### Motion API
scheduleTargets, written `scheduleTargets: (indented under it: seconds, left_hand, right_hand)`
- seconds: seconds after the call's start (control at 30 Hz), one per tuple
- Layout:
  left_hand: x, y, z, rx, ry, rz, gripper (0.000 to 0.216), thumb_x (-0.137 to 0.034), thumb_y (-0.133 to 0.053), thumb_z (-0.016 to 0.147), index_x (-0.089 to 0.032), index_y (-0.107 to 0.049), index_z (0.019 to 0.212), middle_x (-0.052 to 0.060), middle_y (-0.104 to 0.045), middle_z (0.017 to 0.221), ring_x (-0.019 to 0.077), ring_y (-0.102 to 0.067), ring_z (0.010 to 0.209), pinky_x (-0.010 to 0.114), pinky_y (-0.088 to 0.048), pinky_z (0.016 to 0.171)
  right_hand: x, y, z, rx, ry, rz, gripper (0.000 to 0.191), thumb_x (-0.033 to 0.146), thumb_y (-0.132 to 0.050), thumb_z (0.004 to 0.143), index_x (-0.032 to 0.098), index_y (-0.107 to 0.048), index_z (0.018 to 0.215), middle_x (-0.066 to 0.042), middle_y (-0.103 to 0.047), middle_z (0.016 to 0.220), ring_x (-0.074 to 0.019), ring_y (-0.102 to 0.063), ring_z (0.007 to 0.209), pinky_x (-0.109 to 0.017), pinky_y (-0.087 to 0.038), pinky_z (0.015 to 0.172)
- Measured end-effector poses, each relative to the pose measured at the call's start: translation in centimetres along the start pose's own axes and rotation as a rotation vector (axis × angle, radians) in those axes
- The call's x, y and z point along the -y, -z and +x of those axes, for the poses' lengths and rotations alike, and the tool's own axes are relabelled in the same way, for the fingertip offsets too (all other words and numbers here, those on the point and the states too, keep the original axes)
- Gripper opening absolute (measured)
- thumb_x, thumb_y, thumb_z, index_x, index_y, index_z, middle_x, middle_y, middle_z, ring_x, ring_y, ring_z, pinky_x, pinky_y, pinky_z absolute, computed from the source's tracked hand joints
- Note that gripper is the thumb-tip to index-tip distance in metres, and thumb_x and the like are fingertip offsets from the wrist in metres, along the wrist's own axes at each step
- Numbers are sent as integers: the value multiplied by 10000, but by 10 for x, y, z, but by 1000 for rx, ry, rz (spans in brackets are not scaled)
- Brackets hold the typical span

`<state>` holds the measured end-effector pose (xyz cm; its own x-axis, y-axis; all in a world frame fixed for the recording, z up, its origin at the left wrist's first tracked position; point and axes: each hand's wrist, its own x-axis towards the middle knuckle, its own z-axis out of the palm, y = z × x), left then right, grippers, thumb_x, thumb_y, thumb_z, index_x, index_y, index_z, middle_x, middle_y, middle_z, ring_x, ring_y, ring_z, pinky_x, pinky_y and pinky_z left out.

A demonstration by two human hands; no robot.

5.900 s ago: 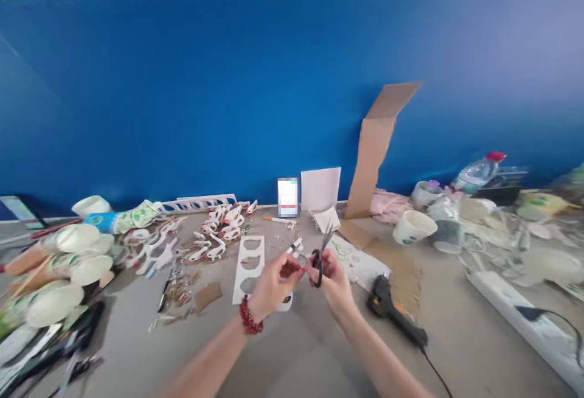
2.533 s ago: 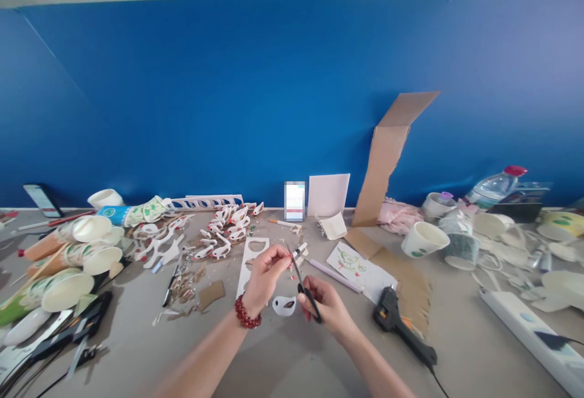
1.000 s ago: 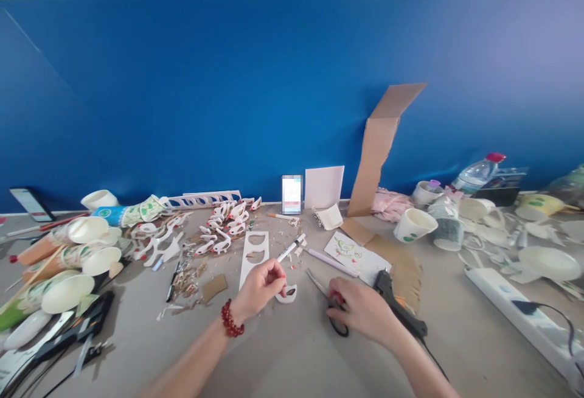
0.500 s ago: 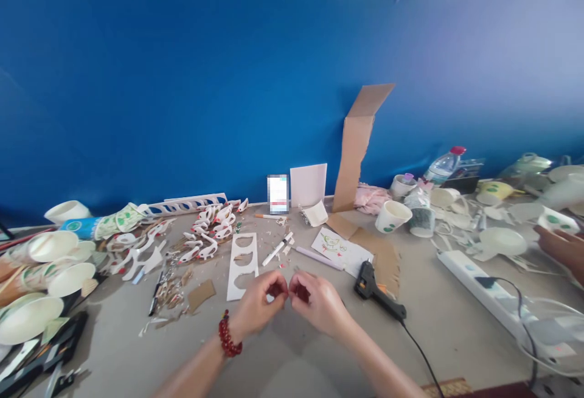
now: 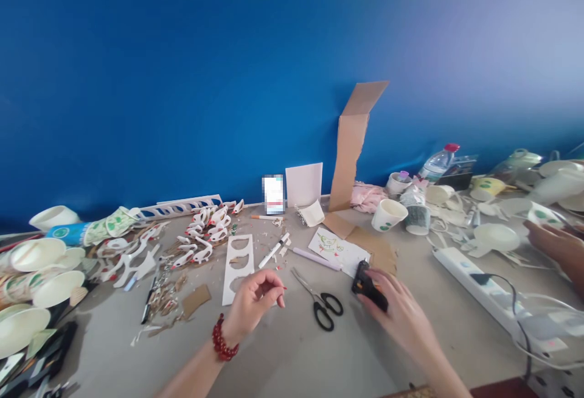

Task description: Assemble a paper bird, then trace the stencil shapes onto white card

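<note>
My left hand (image 5: 259,297), with a red bead bracelet (image 5: 223,340) on its wrist, is pinched closed above the table. A tiny red piece (image 5: 285,288) shows at its fingertips; its kind is too small to tell. To the right, my right hand (image 5: 401,310) is wrapped over the black glue gun (image 5: 367,285), thumb on the near side, and hides much of its handle. Scissors (image 5: 323,307) with black handles lie on the table between my hands. Just beyond my left hand is a white card strip with cut-out holes (image 5: 227,279).
At left lie white bird-like cutouts (image 5: 198,249), scraps and stacked paper cups (image 5: 57,288). A drawing (image 5: 333,246) rests by cardboard (image 5: 381,255). On the right are a white power strip (image 5: 460,276), cups, a bottle (image 5: 438,164) and another person's hand (image 5: 552,243).
My hands were together at the middle; my right hand has moved right onto the glue gun, uncovering the scissors. My left hand stays pinched near its former place.
</note>
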<state>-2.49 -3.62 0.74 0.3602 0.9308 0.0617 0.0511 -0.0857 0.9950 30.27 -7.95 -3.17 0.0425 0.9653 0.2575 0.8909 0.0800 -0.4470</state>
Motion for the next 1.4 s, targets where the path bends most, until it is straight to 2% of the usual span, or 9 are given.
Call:
scheduleTargets:
  seconds: [0.1, 0.23, 0.4, 0.53, 0.6, 0.67, 0.8, 0.93, 1.4]
  left_hand:
    - [-3, -1, 1, 30, -66, 69, 120, -239, -585, 888, -175, -612, 791, 3, -637, 699, 142, -624, 669, 249, -477, 693]
    - [-8, -3, 3, 29, -185, 211, 139, -190, -551, 906, -189, -603, 777, 12, -653, 735, 149, -626, 722, 266, -480, 754]
    - [-6, 9, -1, 18, -510, 486, 163, -98, -513, 905, -214, -622, 941, 44, -696, 870, 172, -650, 837, 305, -491, 835]
    - [-9, 22, -1, -30, -836, 686, 242, -84, -530, 887, -219, -614, 1070, 73, -707, 932, 188, -667, 840, 318, -520, 770]
    - [-15, 26, 1, -64, -965, 758, 235, -94, -549, 888, -209, -621, 1079, 75, -709, 891, 188, -677, 814, 320, -531, 741]
    - [-21, 28, 2, -105, -1041, 828, 232, -88, -580, 875, -204, -629, 1070, 69, -707, 860, 188, -685, 805, 322, -540, 728]
    - [-29, 32, 3, -133, -1116, 945, 213, -76, -634, 836, -215, -625, 998, 47, -713, 858, 181, -690, 798, 330, -558, 739]
    - [-35, 33, 2, -107, -1159, 959, 200, -68, -669, 807, -200, -604, 942, 46, -717, 844, 183, -695, 787, 345, -575, 758]
    - [-44, 30, 0, -101, -1138, 897, 216, -71, -669, 814, -193, -596, 976, 37, -716, 817, 162, -695, 735, 322, -595, 735]
  right_hand:
    - [-37, 9, -6, 74, -6, -131, 433, 461, -561, 849, 192, -586, 1187, -136, -595, 1286, -335, -573, 1156, -473, -467, 972]
    - [-47, 14, -3, 155, 26, -107, 318, 412, -533, 868, 231, -618, 1115, -87, -656, 1216, -289, -622, 1079, -413, -497, 919]
    - [-57, 16, 9, -22, -251, 242, 418, 511, -577, 786, 215, -611, 1079, -109, -719, 1060, -308, -668, 959, -385, -531, 800]
    - [-22, 19, 16, -108, -423, 856, 368, 512, -533, 830, 190, -620, 987, -87, -692, 867, -234, -641, 721, -338, -520, 665]
    - [15, 22, 15, -2, -405, 1113, 366, 514, -590, 798, 173, -623, 930, -54, -633, 734, -190, -568, 563, -322, -475, 541]
    - [54, 26, 12, 191, -415, 1167, 397, 513, -684, 746, 142, -646, 883, -53, -618, 687, -167, -534, 508, -297, -424, 470]
    - [107, 33, 7, 486, -367, 1101, 475, 593, -673, 761, 133, -650, 877, -45, -616, 663, -150, -553, 535, -248, -389, 457]
    - [119, 34, 9, 669, -256, 1032, 475, 601, -639, 793, 140, -618, 907, -35, -615, 692, -138, -562, 565, -220, -381, 464]
    - [116, 33, 14, 725, -62, 926, 345, 474, -536, 901, 148, -589, 799, -46, -607, 725, -154, -594, 631, -276, -513, 600]
